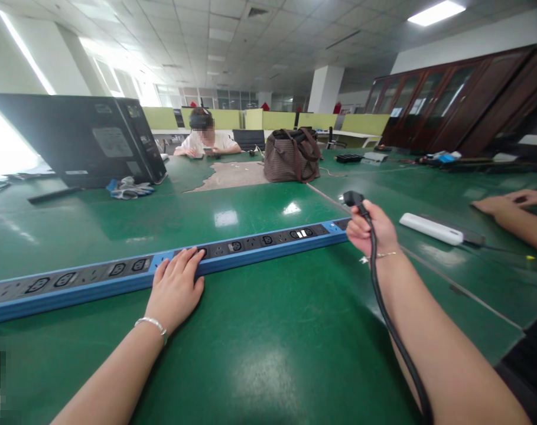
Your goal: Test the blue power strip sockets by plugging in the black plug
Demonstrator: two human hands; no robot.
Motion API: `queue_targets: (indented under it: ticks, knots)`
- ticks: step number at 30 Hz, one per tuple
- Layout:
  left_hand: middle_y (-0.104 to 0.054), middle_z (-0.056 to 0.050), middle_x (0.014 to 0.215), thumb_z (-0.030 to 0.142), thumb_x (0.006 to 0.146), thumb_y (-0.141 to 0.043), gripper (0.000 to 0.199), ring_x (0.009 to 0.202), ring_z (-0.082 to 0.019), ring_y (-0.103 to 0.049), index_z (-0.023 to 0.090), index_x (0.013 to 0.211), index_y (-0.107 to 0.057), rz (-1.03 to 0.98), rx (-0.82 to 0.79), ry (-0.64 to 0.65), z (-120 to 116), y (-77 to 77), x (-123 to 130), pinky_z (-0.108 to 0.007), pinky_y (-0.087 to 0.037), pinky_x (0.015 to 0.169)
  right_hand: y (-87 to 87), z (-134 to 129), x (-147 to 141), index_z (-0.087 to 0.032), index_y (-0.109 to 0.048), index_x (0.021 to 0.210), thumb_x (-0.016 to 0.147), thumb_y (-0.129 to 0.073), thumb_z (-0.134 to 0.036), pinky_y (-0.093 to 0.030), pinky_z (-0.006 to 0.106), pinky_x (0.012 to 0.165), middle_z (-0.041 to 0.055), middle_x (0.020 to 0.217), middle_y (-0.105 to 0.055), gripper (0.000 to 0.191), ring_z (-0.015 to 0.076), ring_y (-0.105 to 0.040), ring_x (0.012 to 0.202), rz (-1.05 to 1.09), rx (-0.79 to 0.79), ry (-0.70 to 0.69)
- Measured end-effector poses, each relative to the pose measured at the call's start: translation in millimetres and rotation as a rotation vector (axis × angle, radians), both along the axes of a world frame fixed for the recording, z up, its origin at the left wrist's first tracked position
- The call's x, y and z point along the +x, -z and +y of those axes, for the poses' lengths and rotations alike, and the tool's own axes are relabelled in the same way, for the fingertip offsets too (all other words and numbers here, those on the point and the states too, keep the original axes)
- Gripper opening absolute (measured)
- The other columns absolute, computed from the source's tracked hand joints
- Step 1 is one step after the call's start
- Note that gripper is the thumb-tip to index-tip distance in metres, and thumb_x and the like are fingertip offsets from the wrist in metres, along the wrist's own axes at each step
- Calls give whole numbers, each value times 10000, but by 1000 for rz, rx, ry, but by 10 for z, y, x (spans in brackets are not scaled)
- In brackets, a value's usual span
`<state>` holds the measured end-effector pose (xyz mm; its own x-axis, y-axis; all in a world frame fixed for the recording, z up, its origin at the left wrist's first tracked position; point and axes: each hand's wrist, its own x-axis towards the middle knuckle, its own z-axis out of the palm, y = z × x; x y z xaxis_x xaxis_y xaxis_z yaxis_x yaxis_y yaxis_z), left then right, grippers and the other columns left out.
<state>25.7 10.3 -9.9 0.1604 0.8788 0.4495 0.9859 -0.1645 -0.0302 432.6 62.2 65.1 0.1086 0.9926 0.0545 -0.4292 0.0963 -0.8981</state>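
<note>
A long blue power strip [233, 268] with black socket modules lies across the green table. On top of it rests my left hand [175, 286], fingers stretched over the sockets and thumb along its front side. My right hand [374, 227] is closed round a black power plug [353, 199], raised just above the strip's right end. From the plug, a thick black cord [383, 307] hangs down along my right forearm to the bottom edge of the view. The plug's pins cannot be made out.
At right lies a white power strip [432, 229], with another person's hands [494, 205] beyond. A brown bag [290, 156] stands at the back. On the left are a black computer case [104, 141] and gloves [130, 188]. Another person [206, 139] sits opposite.
</note>
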Motion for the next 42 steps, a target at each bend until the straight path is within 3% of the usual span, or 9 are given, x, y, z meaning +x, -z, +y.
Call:
queue_targets:
  ticks: [3, 7, 22, 42]
  knots:
    - [-490, -58, 1414, 283, 857, -404, 501, 1291, -247, -449, 206, 1349, -454, -2, -10, -3, -3, -7, 1, -472, -260, 1122, -48, -68, 201, -181, -563, 680, 958, -375, -343, -240, 144, 307, -71, 330, -292, 372, 48, -228, 280, 37, 30, 26]
    - [-489, -62, 1414, 287, 855, -404, 501, 1293, -251, -447, 201, 1346, -456, -4, -17, -9, -12, -11, -11, -476, -258, 1122, 77, -60, 339, -179, -545, 649, 960, -357, -323, -225, 149, 297, -68, 318, -290, 391, 51, -225, 274, 43, -70, 74]
    - [-488, -61, 1414, 297, 863, -404, 495, 1291, -248, -446, 202, 1346, -449, 0, -9, 2, -4, -6, 1, -476, -256, 1121, 281, 186, 172, -172, -494, 650, 938, -376, -272, -160, 134, 258, -80, 300, -293, 327, 45, -231, 239, -152, -416, 37]
    - [-497, -85, 1406, 300, 849, -409, 504, 1290, -269, -449, 196, 1338, -472, -52, -17, 2, -16, -26, 10, -502, -258, 1121, 127, 334, 295, -173, -477, 649, 940, -386, -313, -139, 144, 265, -87, 311, -285, 336, 43, -214, 238, -426, -610, -65]
